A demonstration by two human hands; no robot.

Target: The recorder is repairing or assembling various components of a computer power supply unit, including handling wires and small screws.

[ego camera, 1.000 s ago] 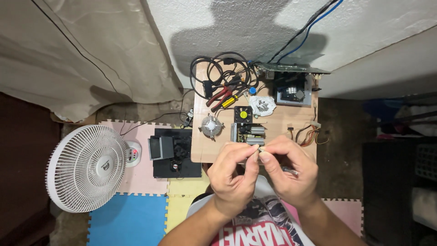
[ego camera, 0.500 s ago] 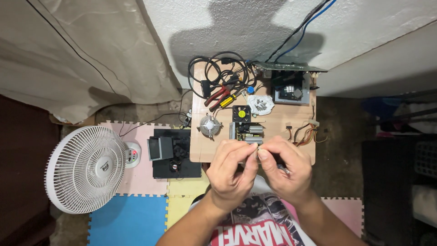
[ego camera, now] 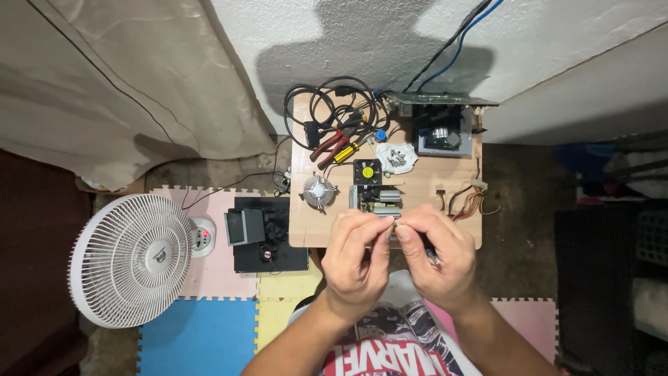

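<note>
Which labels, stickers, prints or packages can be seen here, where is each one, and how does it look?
Round yellow sticker: on the hub of the small black fan, centre of the wooden board.
Round pale badge: at the middle of the white floor fan's grille, left.
Large white print on red: on the person's shirt, bottom edge, below both hands.
No packages or screens show.

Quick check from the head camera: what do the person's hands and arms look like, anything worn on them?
Both are bare: the left hand and right hand show no gloves, rings or watch, and the forearms carry no sleeves down to the frame edge. Only a printed shirt in dark, red and white shows between them.
</note>
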